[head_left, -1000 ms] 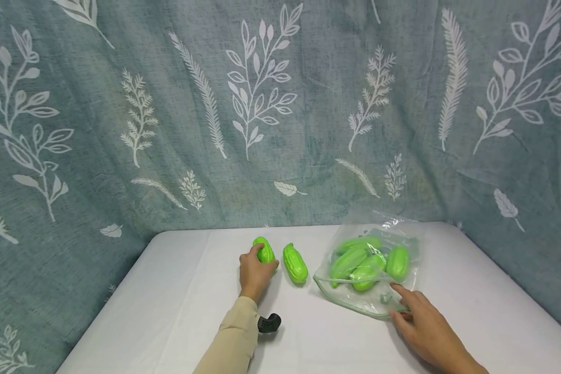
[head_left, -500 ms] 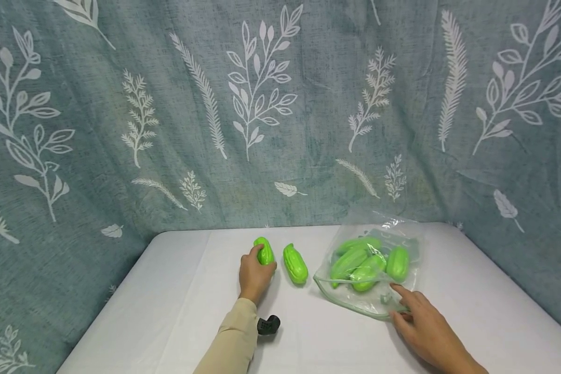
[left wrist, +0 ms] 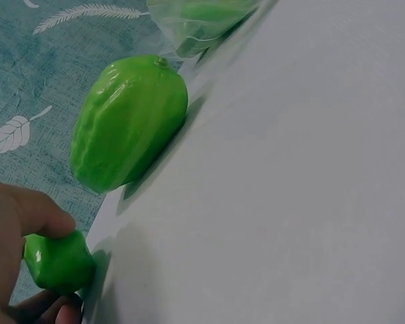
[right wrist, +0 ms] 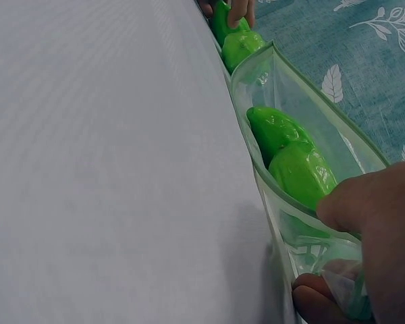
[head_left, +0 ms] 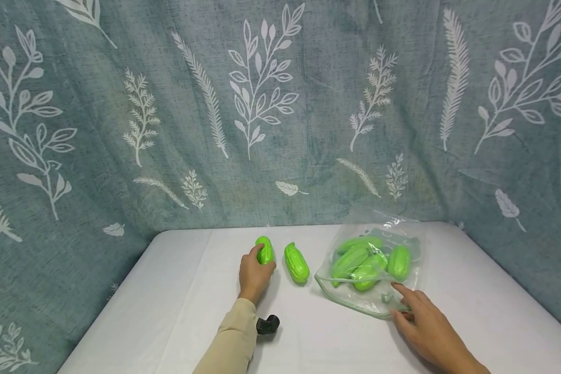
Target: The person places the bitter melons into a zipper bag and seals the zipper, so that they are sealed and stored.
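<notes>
My left hand (head_left: 254, 275) grips a bright green, ridged cucumber-like vegetable (head_left: 265, 251) at the table's far side, thumb on one side and fingers round the other. In the left wrist view its rounded end (left wrist: 59, 262) shows between thumb and fingers. Just right of it lies a second vegetable (head_left: 296, 264) of the same kind. My right hand (head_left: 423, 326) pinches the near edge of a clear zip bag (head_left: 355, 306) with a green rim. The bag's mouth gapes toward the left in the right wrist view, and several such vegetables (right wrist: 300, 169) lie inside.
A white cloth covers the table (head_left: 327, 343). Behind it hangs a blue-green curtain (head_left: 318, 114) with white leaf prints, close to the far edge. A black curved piece (head_left: 268, 325) sticks out beside the left sleeve (head_left: 234, 332).
The vegetable in my left hand has turned slightly more upright in the head view. My right hand and the bag stay as they were; the head view shifts slightly.
</notes>
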The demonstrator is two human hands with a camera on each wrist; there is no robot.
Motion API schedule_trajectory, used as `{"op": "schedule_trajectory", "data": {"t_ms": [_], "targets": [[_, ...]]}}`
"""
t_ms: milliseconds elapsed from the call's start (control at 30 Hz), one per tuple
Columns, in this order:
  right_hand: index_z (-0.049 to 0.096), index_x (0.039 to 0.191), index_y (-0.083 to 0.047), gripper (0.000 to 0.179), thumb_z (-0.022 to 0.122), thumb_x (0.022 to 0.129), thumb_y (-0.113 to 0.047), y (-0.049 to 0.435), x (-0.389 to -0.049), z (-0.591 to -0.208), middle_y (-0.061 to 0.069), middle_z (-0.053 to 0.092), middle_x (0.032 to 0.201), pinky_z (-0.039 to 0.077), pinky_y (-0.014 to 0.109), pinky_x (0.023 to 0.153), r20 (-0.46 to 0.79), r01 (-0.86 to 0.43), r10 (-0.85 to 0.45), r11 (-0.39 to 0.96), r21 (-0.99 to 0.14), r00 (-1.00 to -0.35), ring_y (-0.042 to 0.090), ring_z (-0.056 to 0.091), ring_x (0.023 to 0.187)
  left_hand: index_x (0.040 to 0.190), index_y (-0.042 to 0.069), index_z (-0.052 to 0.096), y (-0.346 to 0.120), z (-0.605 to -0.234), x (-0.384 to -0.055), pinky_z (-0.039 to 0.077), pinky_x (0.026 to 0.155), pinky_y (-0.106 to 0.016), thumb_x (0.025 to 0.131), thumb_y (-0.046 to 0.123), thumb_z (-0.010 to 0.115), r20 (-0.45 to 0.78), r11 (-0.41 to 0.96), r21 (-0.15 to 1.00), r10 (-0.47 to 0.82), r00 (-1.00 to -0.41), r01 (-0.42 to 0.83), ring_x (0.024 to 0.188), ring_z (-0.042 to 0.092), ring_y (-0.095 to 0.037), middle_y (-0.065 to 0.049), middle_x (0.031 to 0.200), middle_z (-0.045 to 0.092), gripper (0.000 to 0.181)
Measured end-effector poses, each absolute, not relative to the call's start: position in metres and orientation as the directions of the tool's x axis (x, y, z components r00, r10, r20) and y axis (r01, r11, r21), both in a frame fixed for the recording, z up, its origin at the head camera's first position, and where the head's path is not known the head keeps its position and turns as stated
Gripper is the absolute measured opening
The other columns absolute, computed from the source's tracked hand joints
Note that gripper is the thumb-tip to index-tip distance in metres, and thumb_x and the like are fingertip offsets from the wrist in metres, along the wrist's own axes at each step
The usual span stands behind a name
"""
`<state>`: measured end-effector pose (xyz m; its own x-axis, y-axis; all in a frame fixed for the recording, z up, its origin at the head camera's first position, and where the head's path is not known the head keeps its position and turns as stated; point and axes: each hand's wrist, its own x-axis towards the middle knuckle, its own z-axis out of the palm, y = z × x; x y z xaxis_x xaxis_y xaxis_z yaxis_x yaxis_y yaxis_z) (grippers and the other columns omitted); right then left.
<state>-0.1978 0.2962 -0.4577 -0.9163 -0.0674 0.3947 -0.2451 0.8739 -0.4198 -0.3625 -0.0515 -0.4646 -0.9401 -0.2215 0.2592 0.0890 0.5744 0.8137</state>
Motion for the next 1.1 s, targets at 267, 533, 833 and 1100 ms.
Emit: {"op": "schedule_trajectory", "data": {"t_ms": [267,533,833,1100], "targets": [[0.050,0.145,-0.009,0.059,0.073,0.091,-0.017,0.298,-0.199,-0.458,0.002,0.056,0.101,0.055,0.037,0.073,0.402,-0.248,-0.069,0.876,-0.413,-0.913,0.014,0.063,0.088,0.137,0.011,0.061,-0.054,-0.463,-0.364,0.048,0.093,-0.049,0.081,0.014,0.077,0.249,0.549,0.830,-0.213,-0.945,0.095,0.107,0.059,-0.033,-0.019,0.114,0.060,0.058],[0.049,0.145,-0.009,0.059,0.072,0.092,-0.018,0.297,-0.199,-0.457,0.003,0.057,0.101,0.056,0.037,0.073,0.380,-0.242,-0.068,0.868,-0.433,-0.923,0.015,0.063,0.089,0.140,0.011,0.059,-0.061,-0.463,-0.360,0.047,0.099,-0.051,0.083,0.011,0.073,0.176,0.384,0.920,-0.228,-0.958,0.078,0.119,0.057,-0.034,-0.021,0.129,0.060,0.058],[0.049,0.145,-0.009,0.059,0.072,0.092,-0.019,0.298,-0.197,-0.458,0.004,0.057,0.104,0.056,0.039,0.075,0.361,-0.227,-0.062,0.872,-0.434,-0.931,0.017,0.065,0.090,0.142,0.015,0.058,-0.061,-0.464,-0.357,0.050,0.093,-0.047,0.086,0.016,0.074,0.110,0.280,0.959,-0.226,-0.968,0.044,0.114,0.059,-0.031,-0.019,0.127,0.061,0.059],[0.049,0.146,-0.011,0.058,0.071,0.093,-0.021,0.298,-0.197,-0.458,0.004,0.058,0.106,0.055,0.042,0.076,0.372,-0.233,-0.064,0.871,-0.432,-0.926,0.017,0.064,0.092,0.143,0.015,0.056,-0.065,-0.453,-0.343,0.051,0.092,-0.046,0.087,0.016,0.072,0.080,0.231,0.972,-0.210,-0.974,0.030,0.113,0.059,-0.031,-0.019,0.129,0.059,0.058]]}}
